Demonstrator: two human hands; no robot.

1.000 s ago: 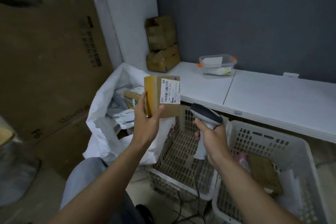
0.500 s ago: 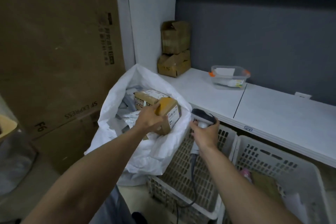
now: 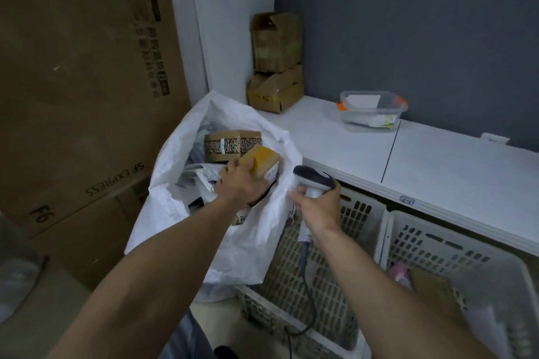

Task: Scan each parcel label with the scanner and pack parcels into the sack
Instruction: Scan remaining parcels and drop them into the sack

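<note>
A small brown cardboard parcel (image 3: 261,164) with a white label on its side sits inside the mouth of the white sack (image 3: 233,242). My left hand (image 3: 239,183) reaches into the sack and grips this parcel from below and behind. Beside it in the sack lies another brown box (image 3: 230,144) wrapped in printed tape, over several plastic mailers. My right hand (image 3: 316,207) holds the handle of the grey and white scanner (image 3: 313,181) just right of the sack's rim, its cable hanging down.
Two white slatted baskets (image 3: 364,230) stand under the white counter (image 3: 437,166); the right one holds a brown parcel and a pink item. On the counter are a clear tub (image 3: 370,111) and two stacked worn boxes (image 3: 275,64). Large cartons (image 3: 73,81) fill the left.
My left hand has carried the small parcel from up in front of the scanner down into the sack. My right hand with the scanner has shifted next to the sack's rim.
</note>
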